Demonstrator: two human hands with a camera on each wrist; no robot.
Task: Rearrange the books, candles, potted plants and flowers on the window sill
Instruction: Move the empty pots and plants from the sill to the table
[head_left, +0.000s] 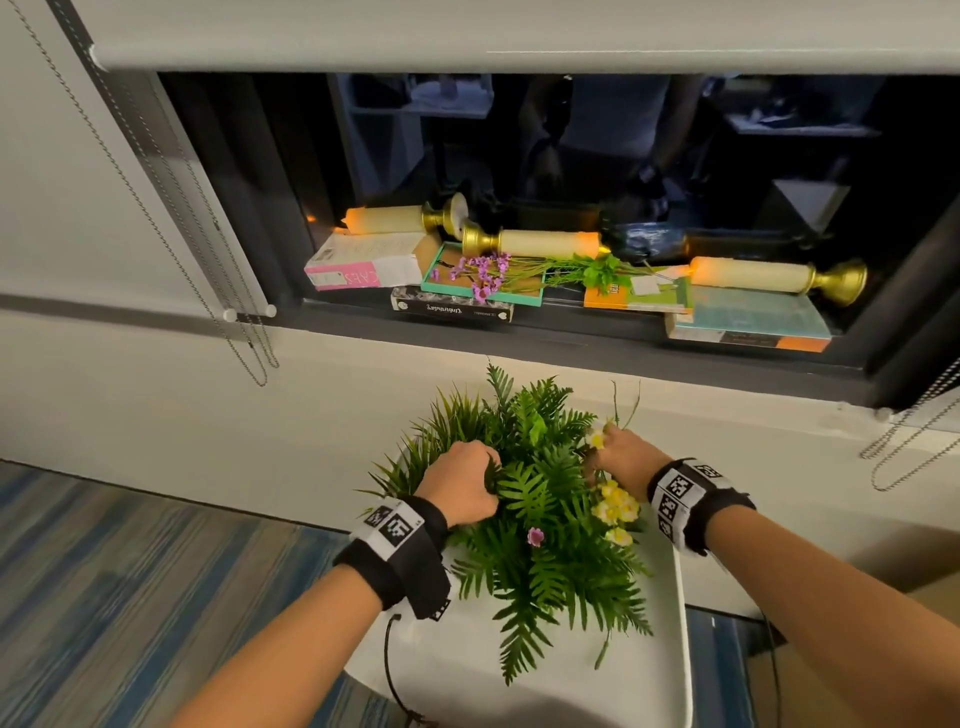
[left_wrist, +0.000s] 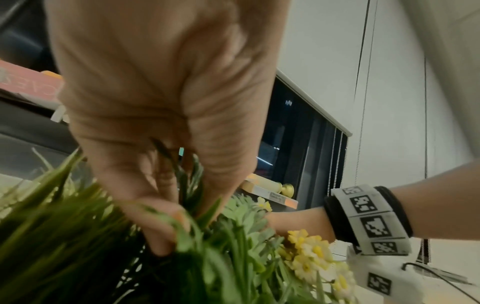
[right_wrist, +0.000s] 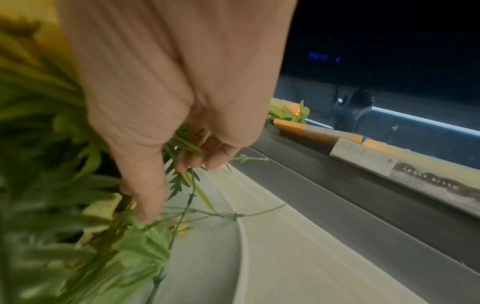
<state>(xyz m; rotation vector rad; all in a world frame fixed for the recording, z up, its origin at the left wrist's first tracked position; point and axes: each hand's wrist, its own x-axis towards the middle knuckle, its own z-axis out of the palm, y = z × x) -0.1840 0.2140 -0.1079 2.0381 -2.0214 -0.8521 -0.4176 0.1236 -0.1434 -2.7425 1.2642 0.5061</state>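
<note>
A bunch of green fern plants (head_left: 540, 499) with yellow flowers (head_left: 615, 506) lies on a white seat (head_left: 519, 686) below the window sill. My left hand (head_left: 462, 480) grips fern leaves on the left side, fingers curled round them (left_wrist: 168, 216). My right hand (head_left: 618, 454) holds thin stems of the yellow flowers (right_wrist: 189, 156) on the right side. On the sill lie three cream candles in gold holders (head_left: 545, 243), all on their sides, across several flat books (head_left: 358, 265). A purple flower sprig (head_left: 483, 273) lies over the books.
The dark sill ledge (head_left: 571, 343) runs just above the plants. Blind cords hang at the left (head_left: 244, 332) and right (head_left: 909, 447). A lowered roller blind (head_left: 519, 36) covers the top of the window. Striped carpet (head_left: 130, 571) lies to the left.
</note>
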